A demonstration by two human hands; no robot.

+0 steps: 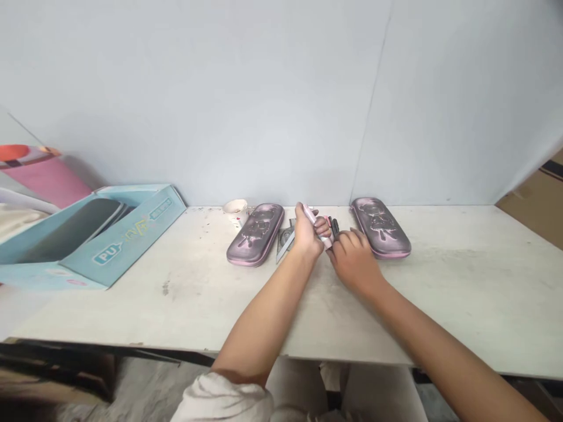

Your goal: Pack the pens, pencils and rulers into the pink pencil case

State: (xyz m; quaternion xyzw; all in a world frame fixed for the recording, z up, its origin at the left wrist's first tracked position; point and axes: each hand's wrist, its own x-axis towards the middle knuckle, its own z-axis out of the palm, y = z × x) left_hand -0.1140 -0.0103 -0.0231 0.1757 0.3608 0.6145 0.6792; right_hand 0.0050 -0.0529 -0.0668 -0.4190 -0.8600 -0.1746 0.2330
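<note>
My left hand (pixel 307 230) is closed around a pale pink-and-white, pen-like stick (pixel 326 241) that slants down toward my right hand. With its fingers bent together, my right hand (pixel 355 258) meets the stick's lower end; what sits between those fingertips is hidden. Just behind the hands lie several dark pens (pixel 335 226), partly covered. Under and beside my left wrist are a clear set square or ruler (pixel 285 247) and a dark flat piece. A purple pencil case (pixel 256 235) with a raised figure lies to the left, and a similar pencil case (pixel 382 228) to the right.
A light blue open box (pixel 145 231) marked "PU" stands at the left with a dark case (pixel 79 231) inside. Behind it leans a pink item (pixel 53 179). A white cup (pixel 235 208) is near the wall. Brown cardboard (pixel 539 199) stands at the right. The table's front edge is close.
</note>
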